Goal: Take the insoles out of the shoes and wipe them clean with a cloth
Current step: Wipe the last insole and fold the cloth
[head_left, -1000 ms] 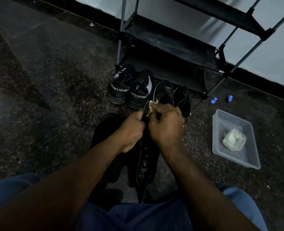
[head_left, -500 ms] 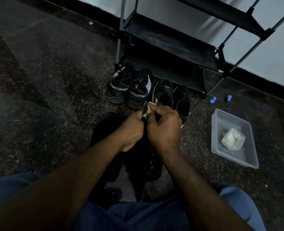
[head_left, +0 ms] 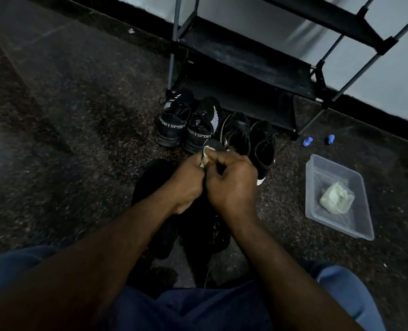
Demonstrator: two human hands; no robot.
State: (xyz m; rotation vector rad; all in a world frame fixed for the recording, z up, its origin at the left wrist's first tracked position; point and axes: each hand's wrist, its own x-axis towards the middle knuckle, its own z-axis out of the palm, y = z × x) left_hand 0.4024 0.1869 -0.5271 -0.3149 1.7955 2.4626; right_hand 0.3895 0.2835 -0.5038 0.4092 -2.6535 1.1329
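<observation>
Here, seen from the head camera, both hands met over the dark speckled stone floor (head_left: pixel 78 130). The left hand (head_left: pixel 187 181) was curled round the upper part of a long black foam insole (head_left: pixel 213 145), whose rounded top end stood just above the knuckles while its lower length hung down between the knees. The right hand (head_left: pixel 231 186), fingers bent, pinched a small crumpled white cloth (head_left: pixel 205 154) against the insole near that top end; only a corner of the cloth showed between the two hands.

Just beyond the hands stood a pair of black knit sneakers lettered SPORT (head_left: pixel 174 126), and beside it on the right a second pair of plain black lace-up shoes (head_left: pixel 261 149), all four close together before the black fabric shoe rack with grey metal poles (head_left: pixel 246 60).

A dark elongated shape (head_left: pixel 152 185) lay on the floor under the left forearm; whether shoe or insole cannot be told.

Well to the right sat a clear rectangular plastic tub (head_left: pixel 362 211) holding a pale wadded rag (head_left: pixel 336 198), with two small blue caps (head_left: pixel 307 141) on the floor beyond it.
</observation>
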